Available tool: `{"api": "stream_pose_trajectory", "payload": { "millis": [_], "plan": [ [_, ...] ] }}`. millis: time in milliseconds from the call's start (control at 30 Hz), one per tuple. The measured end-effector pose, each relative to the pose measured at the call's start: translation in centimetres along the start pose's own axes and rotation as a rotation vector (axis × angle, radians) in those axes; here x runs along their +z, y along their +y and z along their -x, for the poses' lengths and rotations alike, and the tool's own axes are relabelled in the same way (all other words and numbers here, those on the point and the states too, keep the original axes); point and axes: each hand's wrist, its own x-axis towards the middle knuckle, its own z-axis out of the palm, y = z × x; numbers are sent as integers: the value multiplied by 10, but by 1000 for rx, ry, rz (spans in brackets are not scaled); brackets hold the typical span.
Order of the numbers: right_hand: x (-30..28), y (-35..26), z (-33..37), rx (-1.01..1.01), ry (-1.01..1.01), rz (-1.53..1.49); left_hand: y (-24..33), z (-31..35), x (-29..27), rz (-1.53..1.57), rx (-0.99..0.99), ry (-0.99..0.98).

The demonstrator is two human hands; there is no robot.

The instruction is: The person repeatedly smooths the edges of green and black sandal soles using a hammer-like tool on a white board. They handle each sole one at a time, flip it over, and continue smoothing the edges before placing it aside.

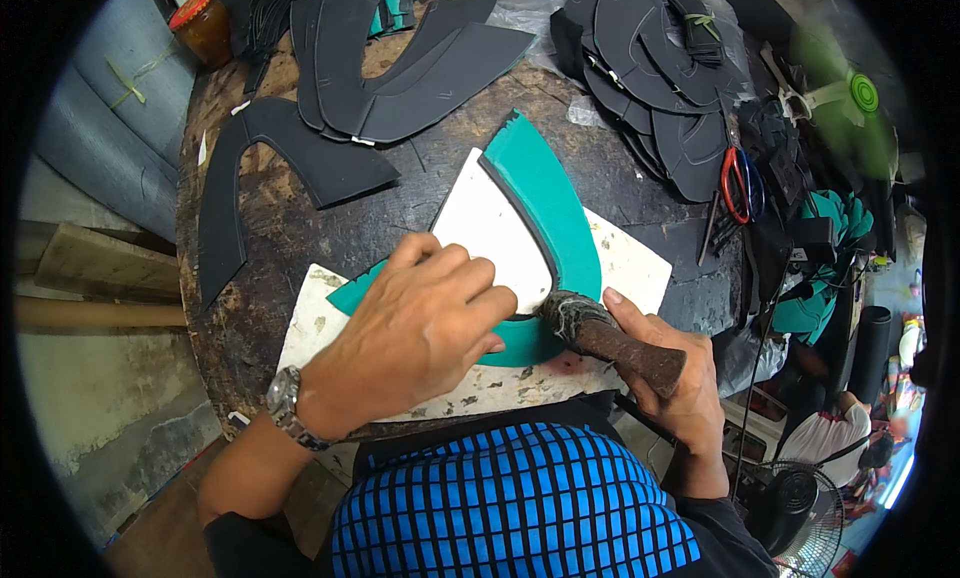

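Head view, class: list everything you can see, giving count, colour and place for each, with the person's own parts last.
Teal curved piece: one, teal, on the cutting board.
White template: one, white, over the teal piece.
Cutting board: one, white, table front.
Black cut pieces: many, black, table back.
Scissors: one, red-handled, right.
Jar: one, brown, upper left.
Fan: one, black, lower right.
Left hand: presses the template.
Right hand: grips a knife handle.

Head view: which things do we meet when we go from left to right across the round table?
Black curved piece → left hand on a white template → teal curved piece → right hand holding a dark-handled tool → red-handled scissors.
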Motion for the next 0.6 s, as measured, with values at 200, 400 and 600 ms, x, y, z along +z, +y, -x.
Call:
{"api": "stream_pose_trajectory", "payload": {
  "millis": [200, 400, 600],
  "plan": [
    [10, 36, 12, -216, 350, -177, 37, 5, 25, -451, 204, 298],
    [13, 52, 20, -244, 300, -6, 35, 5, 38, -655, 272, 419],
    [19, 42, 10, -288, 428, -97, 39, 1, 36, -465, 202, 387]
  ]
}}
